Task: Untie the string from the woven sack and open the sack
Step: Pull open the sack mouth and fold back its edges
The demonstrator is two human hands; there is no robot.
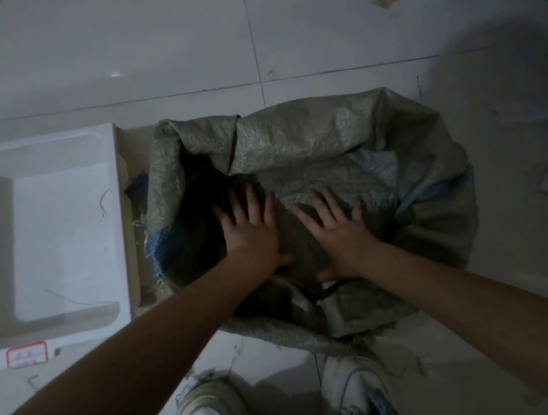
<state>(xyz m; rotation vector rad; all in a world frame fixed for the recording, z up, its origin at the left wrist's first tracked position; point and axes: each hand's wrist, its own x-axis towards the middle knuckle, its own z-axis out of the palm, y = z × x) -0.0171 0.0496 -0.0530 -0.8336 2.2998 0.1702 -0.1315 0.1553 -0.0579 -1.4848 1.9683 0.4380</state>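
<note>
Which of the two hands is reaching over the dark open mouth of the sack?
The left hand: its fingers extend over the dark opening of the woven sack, while the right hand lies flat on folded fabric.

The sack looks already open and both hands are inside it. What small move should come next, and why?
Probably spread the mouth wider: both the left hand and the right hand lie flat, fingers splayed, inside the woven sack, whose far rim still folds inward over the opening.

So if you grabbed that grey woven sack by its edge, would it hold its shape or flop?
Probably flop: the woven sack has a rim that already sags in loose folds. It looks thin and light, crumpling under both hands. Its frayed edge may shed threads.
</note>
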